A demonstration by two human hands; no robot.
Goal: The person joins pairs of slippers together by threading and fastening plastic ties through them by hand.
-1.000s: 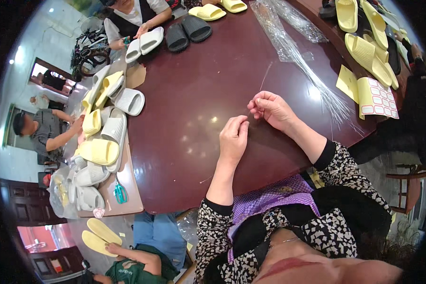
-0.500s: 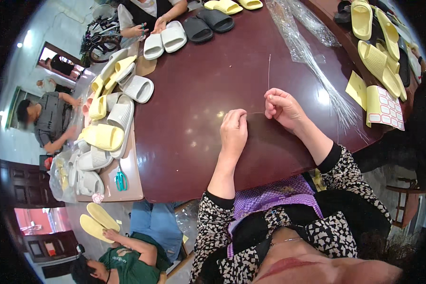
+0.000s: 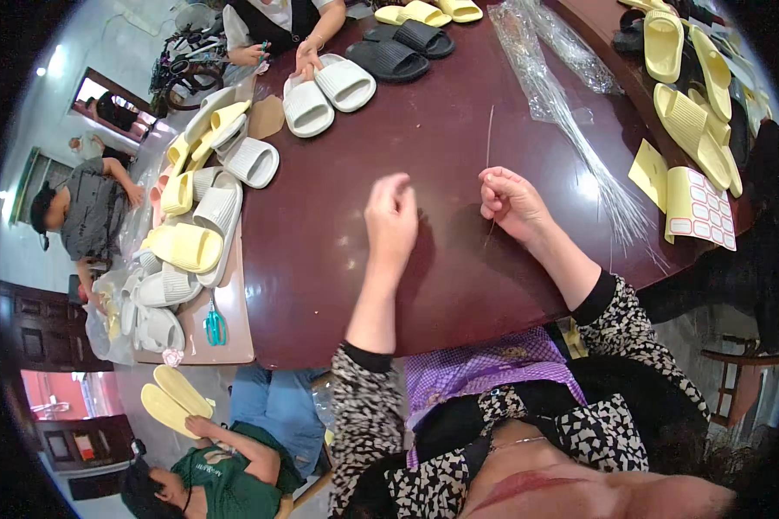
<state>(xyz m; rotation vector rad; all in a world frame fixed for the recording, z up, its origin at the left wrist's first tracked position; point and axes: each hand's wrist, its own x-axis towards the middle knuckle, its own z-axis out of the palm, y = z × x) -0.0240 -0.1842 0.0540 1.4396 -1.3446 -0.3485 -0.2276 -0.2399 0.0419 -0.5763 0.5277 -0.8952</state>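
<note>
Right hand [image 3: 512, 201] pinching 1 thin clear strand [image 3: 488, 143], upright over dark table [image 3: 441, 112], beside strand bundle [image 3: 580, 138]. Left hand [image 3: 391, 218] loosely curled, apparently holding nothing. Step: strand picked out, likely. Next needs left fingers catching free end.

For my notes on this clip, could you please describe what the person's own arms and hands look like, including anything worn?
Both hands are bare: the left hand and the right hand show no gloves, and I can make out no rings or watch. Both forearms are uncovered. The sleeves are pushed up, in a black-and-white mottled print with black cuffs. No markings are visible.
</note>
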